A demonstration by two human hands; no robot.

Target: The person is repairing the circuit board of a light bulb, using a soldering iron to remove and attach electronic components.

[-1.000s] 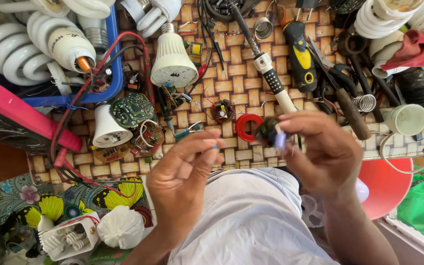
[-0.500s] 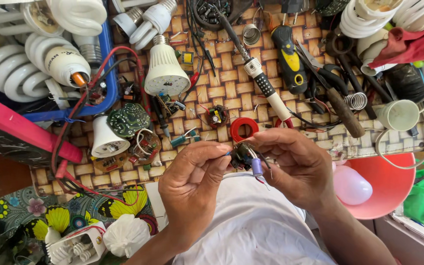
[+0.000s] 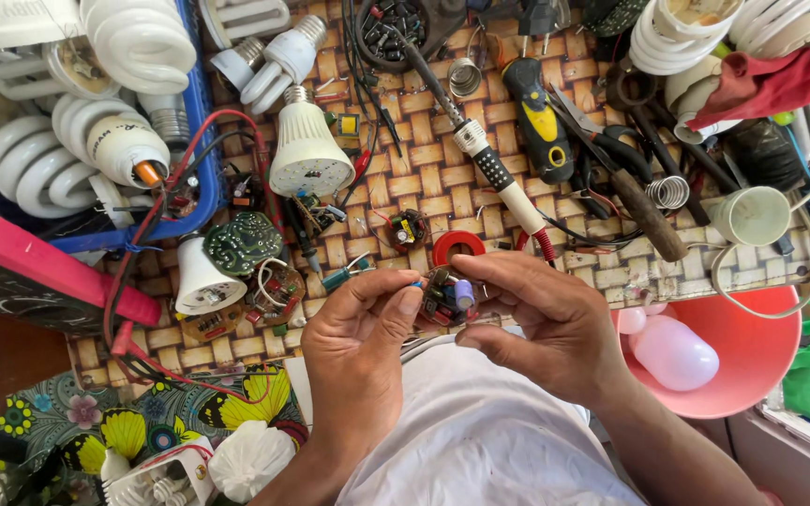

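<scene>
Both hands meet at the mat's [image 3: 442, 178] near edge: the left hand [image 3: 358, 347] and right hand [image 3: 541, 314] pinch a small circuit board [image 3: 444, 300] between fingertips. The pink bowl [image 3: 752, 347] holds a pale bulb cover [image 3: 672, 351].

The small circuit board [image 3: 446, 300] sits between both hands, just nearer the person than the tape ring [image 3: 457, 247] on the bench [image 3: 424, 178]. Beyond the ring lies the soldering iron [image 3: 480, 159]; left of the ring stands an LED bulb [image 3: 304, 161], and right of it a bowl [image 3: 752, 375] holds bulb domes.
</scene>
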